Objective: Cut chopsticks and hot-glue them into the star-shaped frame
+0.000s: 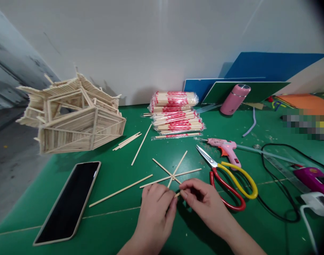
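Observation:
Between my two hands a short wooden stick (pixel 177 194) shows its pale tip. My left hand (pixel 157 209) is closed with thumb and forefinger pinched round it. From the other side, the fingertips of my right hand (pixel 201 200) pinch the same stick. Just beyond the fingers, several thin wooden sticks (pixel 182 161) cross one another in a star shape on the green table. Part of this star is hidden behind my hands. A single loose stick (pixel 121 190) lies to the left of them. To the right rest scissors (pixel 217 170) with one red and one yellow handle.
A stick-built model (pixel 82 120) stands at the back left above a phone (pixel 68 203). Plastic-wrapped chopstick packs (pixel 176 115) are piled at the back. A pink glue gun (pixel 225 148), a pink bottle (pixel 235 99), a black cable (pixel 273 214) and boards (pixel 273 65) occupy the right.

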### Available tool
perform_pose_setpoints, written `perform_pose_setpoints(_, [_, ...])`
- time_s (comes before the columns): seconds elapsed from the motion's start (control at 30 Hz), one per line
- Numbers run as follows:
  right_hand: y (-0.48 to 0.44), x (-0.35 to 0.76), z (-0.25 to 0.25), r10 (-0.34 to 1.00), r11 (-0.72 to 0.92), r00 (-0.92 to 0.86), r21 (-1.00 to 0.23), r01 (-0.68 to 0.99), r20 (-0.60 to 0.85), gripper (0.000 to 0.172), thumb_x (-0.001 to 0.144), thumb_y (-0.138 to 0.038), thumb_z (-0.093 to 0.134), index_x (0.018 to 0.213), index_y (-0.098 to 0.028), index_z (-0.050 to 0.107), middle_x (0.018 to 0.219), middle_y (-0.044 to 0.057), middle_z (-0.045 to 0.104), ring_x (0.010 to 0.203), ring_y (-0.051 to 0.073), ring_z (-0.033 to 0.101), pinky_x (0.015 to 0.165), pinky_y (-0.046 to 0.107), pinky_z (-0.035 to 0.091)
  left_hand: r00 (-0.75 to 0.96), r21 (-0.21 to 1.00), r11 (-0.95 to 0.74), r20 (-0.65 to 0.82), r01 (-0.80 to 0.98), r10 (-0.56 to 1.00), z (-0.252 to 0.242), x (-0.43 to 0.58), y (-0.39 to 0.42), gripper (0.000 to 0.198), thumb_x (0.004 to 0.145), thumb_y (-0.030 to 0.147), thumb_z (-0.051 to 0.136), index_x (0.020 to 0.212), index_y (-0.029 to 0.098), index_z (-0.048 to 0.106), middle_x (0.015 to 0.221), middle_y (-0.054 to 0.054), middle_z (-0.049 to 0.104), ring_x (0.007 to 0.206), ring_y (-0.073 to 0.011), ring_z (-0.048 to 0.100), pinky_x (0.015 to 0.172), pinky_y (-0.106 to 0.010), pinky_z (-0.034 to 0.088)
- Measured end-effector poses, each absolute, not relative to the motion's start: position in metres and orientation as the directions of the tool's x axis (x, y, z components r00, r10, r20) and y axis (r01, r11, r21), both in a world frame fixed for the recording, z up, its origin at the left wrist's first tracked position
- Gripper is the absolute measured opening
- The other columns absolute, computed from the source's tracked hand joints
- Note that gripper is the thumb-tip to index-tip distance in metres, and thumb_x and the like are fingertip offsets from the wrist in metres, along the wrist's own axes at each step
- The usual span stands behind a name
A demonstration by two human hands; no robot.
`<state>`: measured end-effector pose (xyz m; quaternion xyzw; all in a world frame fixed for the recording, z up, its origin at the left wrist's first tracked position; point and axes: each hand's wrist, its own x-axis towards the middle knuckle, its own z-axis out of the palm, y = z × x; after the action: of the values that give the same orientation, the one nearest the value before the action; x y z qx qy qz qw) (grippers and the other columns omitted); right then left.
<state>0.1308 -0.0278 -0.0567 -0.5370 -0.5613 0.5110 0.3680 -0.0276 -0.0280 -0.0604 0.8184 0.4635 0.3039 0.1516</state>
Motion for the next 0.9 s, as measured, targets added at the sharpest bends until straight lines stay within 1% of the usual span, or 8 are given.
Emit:
perform_pose_setpoints(0.13, [-0.020, 0.137, -0.058, 0.996, -0.025, -0.073, -0.925, 0.379, -0.057, 0.012, 0.079, -0.025, 0.050, 0.087, -0.019, 0.057, 0.074, 0.001, 0.056, 0.065, 0.012, 0.051, 0.058, 0.022, 0.043, 0.476, 0.461, -0.589, 0.346, 0.664, 0.808, -0.063, -0.032, -0.029, 0.015, 0.079, 0.012, 0.041, 0.078, 0.015, 0.056, 0.070, -0.005, 0.054, 0.066, -0.0168, 0.047, 0.059, -0.031, 0.039])
perform_pose_setpoints(0.27, [-0.003, 0.128, -0.058, 0.986, 0.155, -0.145, -0.805, 0.572, 0.087, 0.014, 0.078, -0.017, 0.047, 0.089, -0.021, 0.057, 0.079, 0.000, 0.058, 0.070, 0.012, 0.055, 0.061, 0.021, 0.045, 0.551, 0.336, -0.678, 0.403, 0.654, 0.731, -0.070, -0.032, -0.031, 0.017, 0.078, 0.009, 0.039, 0.079, 0.013, 0.056, 0.078, -0.009, 0.057, 0.073, -0.0191, 0.050, 0.068, -0.036, 0.041])
perform_pose_setpoints(0.37, [0.011, 0.130, -0.056, 0.983, 0.182, -0.108, -0.742, 0.645, 0.148, 0.018, 0.078, -0.017, 0.046, 0.093, -0.022, 0.056, 0.083, 0.001, 0.059, 0.073, 0.012, 0.056, 0.065, 0.022, 0.046, 0.557, 0.263, -0.720, 0.486, 0.642, 0.674, -0.079, -0.033, -0.033, 0.018, 0.078, 0.010, 0.040, 0.083, 0.013, 0.057, 0.084, -0.009, 0.060, 0.083, -0.0211, 0.051, 0.079, -0.039, 0.038])
perform_pose_setpoints(0.47, [0.024, 0.156, -0.055, 0.979, 0.092, 0.059, -0.678, 0.729, 0.197, 0.021, 0.079, -0.024, 0.044, 0.097, -0.021, 0.053, 0.085, 0.003, 0.059, 0.072, 0.015, 0.055, 0.065, 0.026, 0.045, 0.544, 0.245, -0.723, 0.517, 0.646, 0.661, -0.087, -0.035, -0.034, 0.018, 0.080, 0.012, 0.041, 0.087, 0.014, 0.058, 0.089, -0.007, 0.062, 0.089, -0.0217, 0.052, 0.085, -0.041, 0.034])
perform_pose_setpoints(0.6, [0.028, 0.216, -0.061, 0.908, -0.135, 0.322, -0.540, 0.831, 0.269, 0.027, 0.074, -0.031, 0.048, 0.097, -0.018, 0.053, 0.095, 0.010, 0.055, 0.089, 0.026, 0.050, 0.079, 0.042, 0.037, 0.545, 0.241, -0.720, 0.512, 0.651, 0.664, -0.092, -0.037, -0.033, 0.019, 0.080, 0.012, 0.040, 0.084, 0.016, 0.059, 0.088, -0.005, 0.064, 0.088, -0.0204, 0.053, 0.085, -0.039, 0.034])
perform_pose_setpoints(0.67, [0.025, 0.240, -0.067, 0.882, -0.238, 0.395, -0.482, 0.843, 0.257, 0.034, 0.070, -0.034, 0.051, 0.097, -0.015, 0.053, 0.096, 0.014, 0.053, 0.093, 0.031, 0.047, 0.080, 0.046, 0.035, 0.543, 0.241, -0.718, 0.512, 0.653, 0.666, -0.093, -0.037, -0.032, 0.020, 0.080, 0.012, 0.039, 0.083, 0.016, 0.059, 0.088, -0.006, 0.064, 0.088, -0.0205, 0.053, 0.084, -0.039, 0.034])
perform_pose_setpoints(0.77, [0.019, 0.260, -0.076, 0.883, -0.321, 0.435, -0.450, 0.833, 0.175, 0.036, 0.067, -0.034, 0.052, 0.098, -0.015, 0.053, 0.093, 0.013, 0.055, 0.084, 0.028, 0.053, 0.072, 0.041, 0.040, 0.539, 0.257, -0.714, 0.506, 0.652, 0.674, -0.094, -0.038, -0.031, 0.022, 0.080, 0.012, 0.037, 0.082, 0.016, 0.059, 0.089, -0.007, 0.063, 0.090, -0.0212, 0.053, 0.085, -0.040, 0.034])
perform_pose_setpoints(0.9, [0.020, 0.265, -0.082, 0.899, -0.372, 0.436, -0.473, 0.799, 0.029, 0.031, 0.065, -0.031, 0.053, 0.093, -0.018, 0.054, 0.081, 0.006, 0.062, 0.065, 0.019, 0.057, 0.059, 0.029, 0.042, 0.528, 0.290, -0.688, 0.470, 0.665, 0.708, -0.093, -0.040, -0.030, 0.022, 0.080, 0.012, 0.038, 0.083, 0.017, 0.059, 0.089, -0.006, 0.063, 0.091, -0.0209, 0.052, 0.088, -0.042, 0.032])
